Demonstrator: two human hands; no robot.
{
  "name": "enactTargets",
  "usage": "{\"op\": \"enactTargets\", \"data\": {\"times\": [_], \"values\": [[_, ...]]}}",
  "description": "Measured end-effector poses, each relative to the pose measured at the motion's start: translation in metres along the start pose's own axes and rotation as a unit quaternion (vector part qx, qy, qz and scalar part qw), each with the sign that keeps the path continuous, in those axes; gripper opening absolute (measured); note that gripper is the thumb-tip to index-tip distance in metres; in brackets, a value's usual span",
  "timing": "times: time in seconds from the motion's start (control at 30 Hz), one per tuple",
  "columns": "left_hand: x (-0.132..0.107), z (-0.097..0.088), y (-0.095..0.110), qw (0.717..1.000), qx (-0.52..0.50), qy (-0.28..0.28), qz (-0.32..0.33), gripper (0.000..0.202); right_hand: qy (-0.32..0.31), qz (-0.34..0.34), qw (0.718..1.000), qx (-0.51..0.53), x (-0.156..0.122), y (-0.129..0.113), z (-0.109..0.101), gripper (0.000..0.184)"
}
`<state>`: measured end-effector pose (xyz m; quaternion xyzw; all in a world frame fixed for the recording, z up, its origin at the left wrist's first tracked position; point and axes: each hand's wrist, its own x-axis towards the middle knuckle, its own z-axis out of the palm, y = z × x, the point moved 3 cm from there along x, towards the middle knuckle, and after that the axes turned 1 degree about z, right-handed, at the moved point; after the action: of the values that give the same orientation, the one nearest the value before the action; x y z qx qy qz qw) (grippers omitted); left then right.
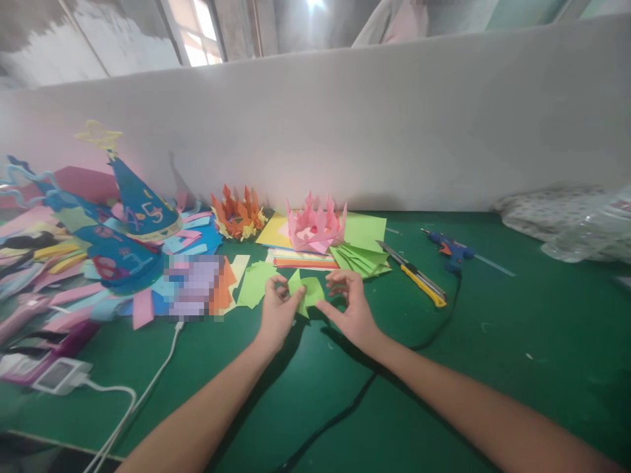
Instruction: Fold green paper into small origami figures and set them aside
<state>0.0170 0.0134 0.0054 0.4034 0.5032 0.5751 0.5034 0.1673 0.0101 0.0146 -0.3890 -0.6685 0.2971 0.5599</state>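
My left hand (280,307) pinches a small piece of folded light green paper (311,293) between thumb and fingers, just above the table. At the paper's right edge is my right hand (353,309), its thumb tip at the lower corner and its curled fingers spread apart from the thumb. Left of my left hand lies a loose green sheet (255,284). Behind my right hand rests a fanned stack of green paper pieces (362,260). A pink paper crown (317,226) stands beyond the folded paper, on coloured sheets.
An orange paper crown (238,213) and blue cone hats (140,197) stand to the left among paper strips. A yellow utility knife (419,279), a blue glue gun (449,249) with its black cord and a clear plastic bottle (591,230) are rightward. A white cable (170,358) runs at left.
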Motion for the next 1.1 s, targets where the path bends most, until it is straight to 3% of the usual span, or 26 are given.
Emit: {"op": "enactTargets", "data": {"times": [0.13,0.27,0.37,0.6,0.73,0.93,1.1], "values": [[0.0,0.0,-0.001,0.998,-0.049,0.013,-0.031,0.052,-0.053,-0.074,0.987,-0.135,0.0,-0.008,-0.003,0.014],[0.0,0.001,-0.004,1.0,-0.013,-0.005,-0.023,0.046,-0.066,-0.059,0.975,-0.204,0.002,-0.007,-0.003,0.029],[-0.001,0.001,-0.005,1.0,0.013,-0.012,-0.01,0.039,-0.063,-0.051,0.971,-0.226,0.004,-0.004,-0.002,0.036],[-0.004,0.003,-0.002,0.999,0.013,-0.016,-0.026,0.036,-0.03,-0.04,0.979,-0.199,0.007,-0.004,-0.004,0.013],[-0.003,0.005,-0.004,0.999,0.006,-0.018,-0.033,0.039,-0.021,-0.062,0.976,-0.209,0.008,-0.004,-0.006,0.011],[-0.004,0.006,-0.005,0.997,0.004,-0.028,-0.066,0.046,-0.024,-0.127,0.946,-0.297,0.007,-0.006,-0.011,0.009],[-0.004,0.005,-0.002,0.996,-0.008,-0.039,-0.077,0.044,-0.073,-0.208,0.915,-0.338,0.004,-0.015,-0.01,0.013]]}}
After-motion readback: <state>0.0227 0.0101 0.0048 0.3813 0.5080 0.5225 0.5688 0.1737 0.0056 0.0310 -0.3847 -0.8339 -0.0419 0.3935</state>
